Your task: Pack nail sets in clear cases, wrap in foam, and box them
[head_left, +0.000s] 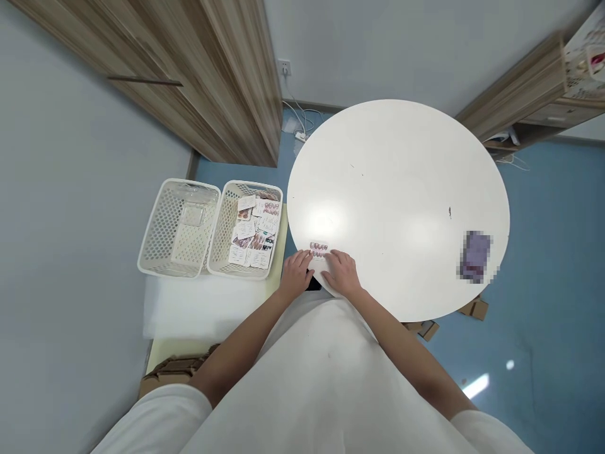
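A small card of press-on nails (318, 246), with two rows of pinkish, shiny nails, lies flat near the white table's front left edge. My left hand (296, 273) rests at its left side, fingertips touching the card's edge and thumb apart from the fingers. On the other side, my right hand (343, 272) lies with its fingers stretched out to the card's right edge, its thumb also apart. Neither hand is wrapped round the card. A black object (313, 284), partly hidden, shows below my left hand by the table edge.
Left of the round table (401, 164), a white basket (212, 252) holds several nail cards; beside it, another basket (158, 243) contains a clear plastic box. A blurred purple item (475, 255) lies at the table's right. Cardboard pieces (474, 308) sit on the floor.
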{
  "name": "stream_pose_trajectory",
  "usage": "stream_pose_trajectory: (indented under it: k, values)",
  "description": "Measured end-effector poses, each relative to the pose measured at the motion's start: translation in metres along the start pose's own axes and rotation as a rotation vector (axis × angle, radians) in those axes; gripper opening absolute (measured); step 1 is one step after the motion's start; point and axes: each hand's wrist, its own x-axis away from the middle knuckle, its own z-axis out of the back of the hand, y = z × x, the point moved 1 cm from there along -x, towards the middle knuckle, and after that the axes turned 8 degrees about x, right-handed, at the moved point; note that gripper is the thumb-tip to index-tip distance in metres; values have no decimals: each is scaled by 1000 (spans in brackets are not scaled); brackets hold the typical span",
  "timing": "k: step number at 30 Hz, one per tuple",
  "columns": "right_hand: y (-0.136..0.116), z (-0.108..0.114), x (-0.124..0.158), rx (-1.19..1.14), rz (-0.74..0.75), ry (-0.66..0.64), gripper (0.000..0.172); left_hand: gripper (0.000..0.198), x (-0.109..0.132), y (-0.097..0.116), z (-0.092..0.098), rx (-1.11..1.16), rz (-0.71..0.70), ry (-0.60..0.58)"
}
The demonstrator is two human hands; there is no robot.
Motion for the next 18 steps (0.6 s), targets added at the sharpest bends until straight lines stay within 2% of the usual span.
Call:
stream_pose_trajectory:
  k: [4,12,18]
  values:
    - [-6,-2,-2,68,56,-22,46,39,2,-3,3,-77,-18,-50]
    - [-20,3,-37,133,47,-5,50,47,-22,-11,18,-188,38,-49]
    - [-24,1,-43,130,21,1,51,51,-26,-14,19,-232,66,-65]
